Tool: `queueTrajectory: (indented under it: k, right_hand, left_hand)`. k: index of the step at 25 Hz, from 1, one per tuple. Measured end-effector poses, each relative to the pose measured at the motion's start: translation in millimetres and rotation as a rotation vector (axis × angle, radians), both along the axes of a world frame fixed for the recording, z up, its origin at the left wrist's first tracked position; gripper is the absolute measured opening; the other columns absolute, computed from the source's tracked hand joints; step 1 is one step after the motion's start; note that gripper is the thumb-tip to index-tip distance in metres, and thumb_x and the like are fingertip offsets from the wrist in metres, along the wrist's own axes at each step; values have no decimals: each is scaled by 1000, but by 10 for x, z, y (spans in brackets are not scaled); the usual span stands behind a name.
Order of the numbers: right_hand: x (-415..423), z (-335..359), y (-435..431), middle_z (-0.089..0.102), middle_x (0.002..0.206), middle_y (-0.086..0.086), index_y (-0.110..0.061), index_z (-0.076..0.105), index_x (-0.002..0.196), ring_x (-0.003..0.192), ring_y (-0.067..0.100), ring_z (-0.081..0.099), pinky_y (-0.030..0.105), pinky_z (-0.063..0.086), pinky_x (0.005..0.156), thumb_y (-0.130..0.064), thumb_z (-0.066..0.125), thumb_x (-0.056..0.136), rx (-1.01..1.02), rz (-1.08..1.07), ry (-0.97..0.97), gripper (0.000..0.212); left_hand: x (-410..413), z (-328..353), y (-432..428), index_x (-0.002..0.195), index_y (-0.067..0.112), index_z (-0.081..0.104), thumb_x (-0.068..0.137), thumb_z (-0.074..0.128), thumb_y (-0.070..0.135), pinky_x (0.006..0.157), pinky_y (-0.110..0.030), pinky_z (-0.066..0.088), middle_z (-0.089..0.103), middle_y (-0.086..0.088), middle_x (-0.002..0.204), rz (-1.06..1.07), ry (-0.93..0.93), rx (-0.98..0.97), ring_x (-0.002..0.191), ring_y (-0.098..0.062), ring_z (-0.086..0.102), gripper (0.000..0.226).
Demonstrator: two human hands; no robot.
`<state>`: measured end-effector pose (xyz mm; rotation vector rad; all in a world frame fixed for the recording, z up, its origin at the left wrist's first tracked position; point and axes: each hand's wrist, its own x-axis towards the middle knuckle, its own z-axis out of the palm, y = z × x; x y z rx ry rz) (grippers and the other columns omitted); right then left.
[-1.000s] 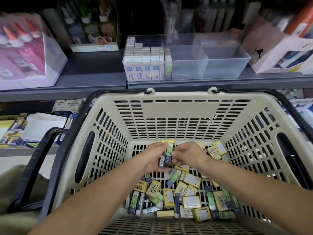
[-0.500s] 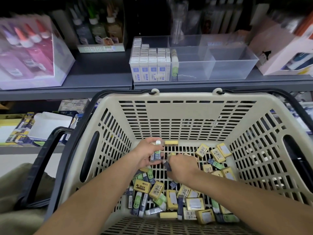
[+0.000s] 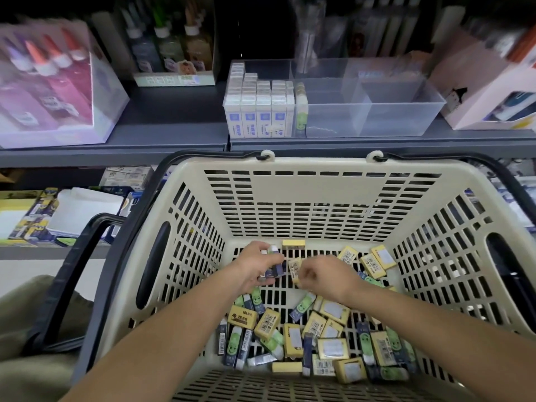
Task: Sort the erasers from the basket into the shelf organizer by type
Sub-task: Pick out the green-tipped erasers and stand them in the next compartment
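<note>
Working low inside beige slatted basket (image 3: 319, 165), near its far wall. Gripping a small bunch of navy-sleeved erasers (image 3: 274, 264) in left hand (image 3: 255, 266), fingers curled round them, one white end poking up. Pinching what looks like a yellow barcoded eraser (image 3: 295, 269) at right hand (image 3: 327, 278) fingertips; partly hidden by knuckles, so not certain. Hands just beside each other, held pieces nearly touching. Lower down on basket floor: jumbled yellow boxed erasers (image 3: 333, 348) mixed with green smiley erasers (image 3: 234, 345). Up behind basket on grey shelf (image 3: 145, 132): clear divided organizer (image 3: 377, 111). Left compartment packed with upright white-and-blue erasers (image 3: 261, 111); short row of green smiley pieces (image 3: 301, 111) standing just right of them.
</note>
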<state>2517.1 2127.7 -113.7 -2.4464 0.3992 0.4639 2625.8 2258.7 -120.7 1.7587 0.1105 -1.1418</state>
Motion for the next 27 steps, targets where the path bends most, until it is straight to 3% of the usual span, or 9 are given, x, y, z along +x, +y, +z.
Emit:
queueTrajectory:
  k: [2,5,10,13,16,21,24,27]
  right_hand:
    - [-61,-20,-47,55,111,-3,-26,60,112,101,16,55,34,49,85,-32,58,89,-194,295,90,25]
    - [-97,-54,-5,46,115,2,-24,54,125,105,21,51,37,49,84,-28,54,90,-304,456,130,35]
    - [-127,-68,-12,47,115,2,-16,56,112,107,22,50,35,47,84,-20,52,92,-274,424,95,21]
    - [-133,-50,-20,50,118,1,-18,53,123,112,20,48,37,46,88,-25,55,91,-271,454,85,33]
    - [-161,-65,48,49,113,4,-18,58,119,108,23,50,34,47,81,-22,52,91,-306,451,73,29]
    - [-154,-97,14,49,117,3,-17,56,112,112,22,42,36,33,98,-28,53,88,-380,492,39,26]
    - [-81,49,-78,58,108,0,-23,53,100,104,19,50,32,38,88,-35,57,86,-275,410,21,19]
    - [76,368,-264,62,95,-4,-22,54,97,88,15,59,25,46,72,-25,61,85,-77,222,-57,14]
  left_hand:
    - [57,-6,6,110,20,49,85,63,12,53,-24,50,61,-9,88,-3,-3,17,72,-15,60,30]
    - [65,41,-12,106,22,56,85,58,8,56,-26,49,59,-4,80,-47,6,-25,70,-14,58,26]
    - [49,90,-27,114,25,56,85,55,6,58,-27,50,59,-5,79,-107,6,-49,72,-16,60,34]
    - [48,155,-20,113,30,55,90,52,13,60,-29,54,61,-4,84,-120,65,-69,75,-15,68,28]
    - [31,225,-26,114,31,57,90,51,17,56,-27,51,61,-5,86,-133,69,-87,73,-15,66,28]
    - [40,361,-114,114,27,58,85,59,7,47,-20,46,62,-8,91,-115,39,-187,69,-15,62,35]
    - [13,449,-164,122,15,50,84,64,3,49,-18,47,60,-9,96,-175,-17,-193,71,-14,59,42]
    - [5,602,-192,119,9,49,84,65,3,46,-16,42,61,-6,83,-223,-79,-244,54,-4,58,39]
